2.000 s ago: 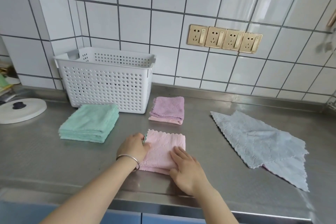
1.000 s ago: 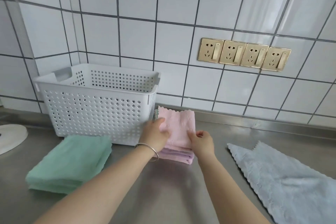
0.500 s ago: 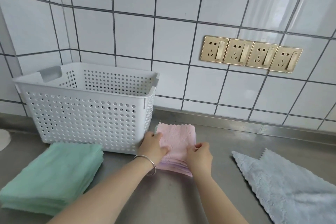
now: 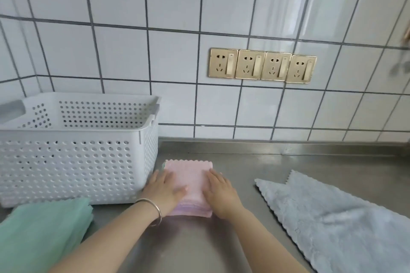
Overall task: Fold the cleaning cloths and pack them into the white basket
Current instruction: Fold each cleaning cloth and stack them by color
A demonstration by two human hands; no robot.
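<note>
Your left hand (image 4: 165,190) and right hand (image 4: 219,193) both lie flat, fingers straight, pressing the pink cloth stack (image 4: 188,180) on the tabletop (image 4: 199,246), just beside the white basket (image 4: 73,162) at its 9 o'clock. Folded green cloths (image 4: 42,230) sit at 8 o'clock (partly cropped); an unfolded grey cloth (image 4: 341,228) lies at 3 o'clock.

Folded stack (image 4: 188,180) right of basket (image 4: 73,162), hands (image 4: 165,191) on stack

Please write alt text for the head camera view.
Both hands, left hand and right hand, press flat on a pink folded cloth stack beside an empty white basket; a grey cloth lies unfolded right.
</note>
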